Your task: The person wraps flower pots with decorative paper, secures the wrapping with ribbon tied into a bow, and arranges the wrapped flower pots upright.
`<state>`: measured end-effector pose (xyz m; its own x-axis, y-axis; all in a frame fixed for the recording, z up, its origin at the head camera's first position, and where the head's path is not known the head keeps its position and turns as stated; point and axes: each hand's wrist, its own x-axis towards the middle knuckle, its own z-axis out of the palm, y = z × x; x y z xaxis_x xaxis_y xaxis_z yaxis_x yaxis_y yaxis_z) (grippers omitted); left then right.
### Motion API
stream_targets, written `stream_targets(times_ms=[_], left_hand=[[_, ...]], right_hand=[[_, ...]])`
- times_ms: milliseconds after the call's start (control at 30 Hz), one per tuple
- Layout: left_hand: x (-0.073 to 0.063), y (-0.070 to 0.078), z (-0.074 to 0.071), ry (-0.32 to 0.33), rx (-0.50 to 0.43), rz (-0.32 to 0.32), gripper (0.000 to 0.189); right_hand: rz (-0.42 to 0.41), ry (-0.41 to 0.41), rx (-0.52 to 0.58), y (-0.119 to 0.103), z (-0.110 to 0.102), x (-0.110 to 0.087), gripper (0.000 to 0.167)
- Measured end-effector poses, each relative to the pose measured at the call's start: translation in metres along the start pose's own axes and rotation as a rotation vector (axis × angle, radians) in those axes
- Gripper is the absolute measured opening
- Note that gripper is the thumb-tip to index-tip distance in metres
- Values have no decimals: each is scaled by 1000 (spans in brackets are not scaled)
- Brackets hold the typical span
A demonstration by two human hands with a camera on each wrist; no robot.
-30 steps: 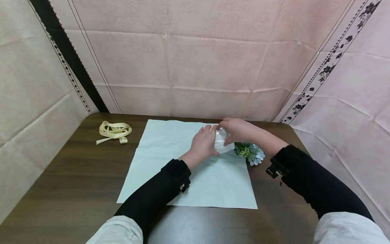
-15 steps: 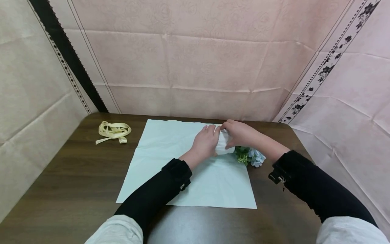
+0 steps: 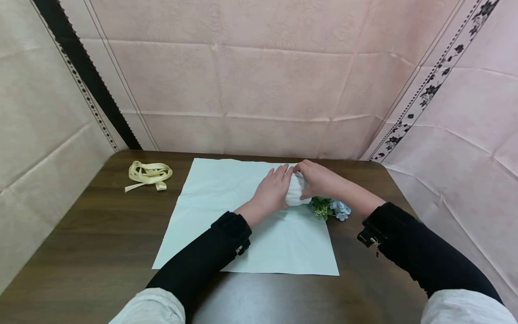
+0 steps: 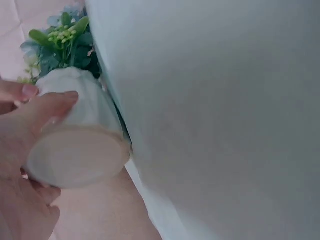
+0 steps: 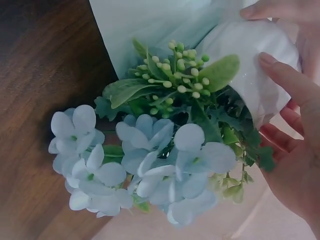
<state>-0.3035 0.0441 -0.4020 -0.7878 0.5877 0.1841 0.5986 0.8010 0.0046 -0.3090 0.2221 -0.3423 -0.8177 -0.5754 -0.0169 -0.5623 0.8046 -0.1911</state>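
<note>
A white flowerpot with fluted sides lies tipped over on a pale blue sheet, its round base turned toward the left. From its mouth, light blue flowers and green leaves point right, past the sheet's edge. My left hand holds the pot near the base, partly covering it in the head view. The right hand grips the pot's side closer to the mouth, thumb and fingers on opposite sides of it in the right wrist view.
A loosely coiled cream ribbon lies at the back left of the brown wooden table. Pale patterned cloth hangs behind the table and along both sides.
The flowerpot has turned slightly between the hands, and its flowers have shifted a little toward the front. My right hand has moved slightly with it; the left has barely moved.
</note>
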Motion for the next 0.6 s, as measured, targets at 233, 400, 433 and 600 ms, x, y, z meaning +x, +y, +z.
stream_targets(times_ms=[233,400,433,600], left_hand=[[-5,-4,-2,-3,-157,-24,110],[-7,-5,-3,-4,-188,-51,111],[-8,-6,-3,-9,-200,-57,111],[-19,-15,-8,-21,-257,-77,109]], right_hand=[[-8,-9,-32,0,0,-3,87],[9,-24,-47,-3,0,1,91],[4,-24,-35,-4,0,2,91],[-30,-45,44,-8,4,9,90]])
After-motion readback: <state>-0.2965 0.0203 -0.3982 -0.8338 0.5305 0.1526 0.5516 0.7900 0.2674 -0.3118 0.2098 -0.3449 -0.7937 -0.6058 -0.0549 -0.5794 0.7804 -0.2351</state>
